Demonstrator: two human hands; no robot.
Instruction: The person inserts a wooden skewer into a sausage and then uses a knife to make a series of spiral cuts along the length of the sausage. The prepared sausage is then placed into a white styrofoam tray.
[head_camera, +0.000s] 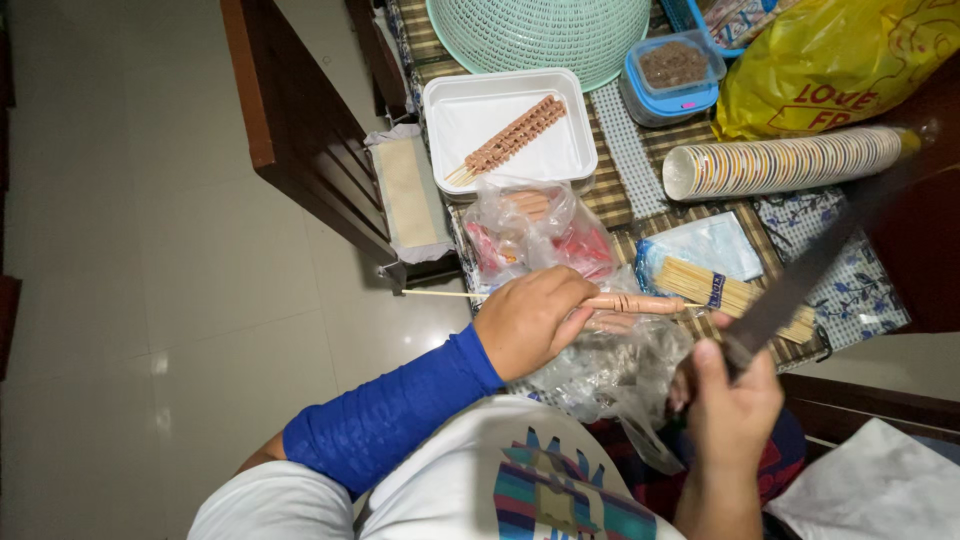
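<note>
My left hand (530, 318) grips a thin wooden skewer (440, 294) that runs through a pale pink sausage (635, 304), held level over a crumpled clear plastic bag (610, 365). My right hand (732, 400) is closed on the handle of a long dark knife (810, 270), whose blade angles up and to the right, just right of the sausage's tip. A white rectangular tray (480, 115) farther up the table holds two sausage skewers (510, 138). A bundle of bare bamboo skewers (720, 292) lies in a plastic wrapper to the right.
A bag of sausages (535, 228) sits below the tray. A sleeve of stacked paper cups (790, 160), a yellow plastic bag (830, 60), a blue-lidded tub (672, 75) and a green mesh cover (540, 35) crowd the table. A dark wooden chair (300, 130) stands at the left.
</note>
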